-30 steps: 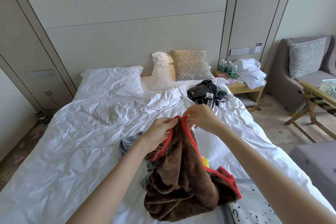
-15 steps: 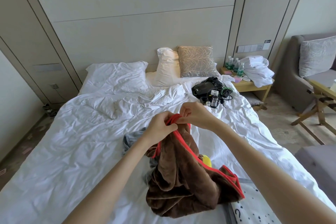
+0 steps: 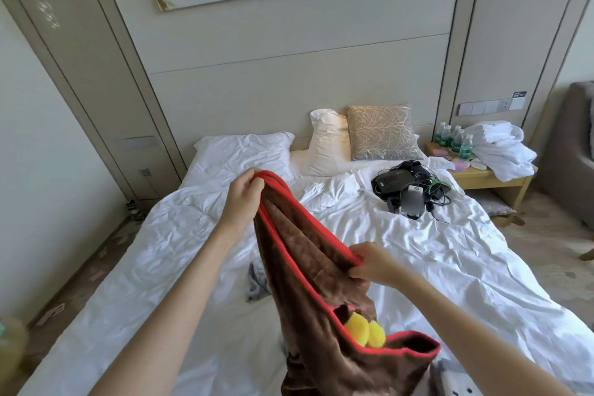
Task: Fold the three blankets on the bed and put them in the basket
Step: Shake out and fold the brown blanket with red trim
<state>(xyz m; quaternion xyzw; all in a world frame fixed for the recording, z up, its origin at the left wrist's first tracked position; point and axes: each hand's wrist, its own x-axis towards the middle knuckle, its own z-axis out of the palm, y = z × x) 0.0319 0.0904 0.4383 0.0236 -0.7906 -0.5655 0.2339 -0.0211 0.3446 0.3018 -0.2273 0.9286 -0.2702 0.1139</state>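
A brown fleece blanket (image 3: 308,267) with a red trimmed edge is held up above the bed (image 3: 418,254), near its foot end. Its upper corner is gripped in the left hand (image 3: 244,199), whose fingers are closed tightly around the red edge. Lower and to the right, the same red edge is pinched by the right hand (image 3: 369,264), with thumb and fingers closed on the fabric. Between the two hands the edge is stretched in a slanted line, and the rest of the blanket hangs down in folds to the bottom of the view. A yellow plush part (image 3: 364,333) is seen in an opening of the brown fabric, just below the right hand.

A grey blanket (image 3: 257,280) lies crumpled on the white duvet, partly hidden behind the brown one. At the lower right corner a white cloth with dark marks (image 3: 456,384) is partly visible; whether it is a blanket cannot be told.

Farther up the bed, a black bag with cables and small devices (image 3: 408,190) is lying on the right side. Two white pillows and a beige patterned cushion (image 3: 382,132) are placed at the headboard. On the nightstand (image 3: 482,175) water bottles (image 3: 451,138) stand beside a pile of white towels (image 3: 501,148).
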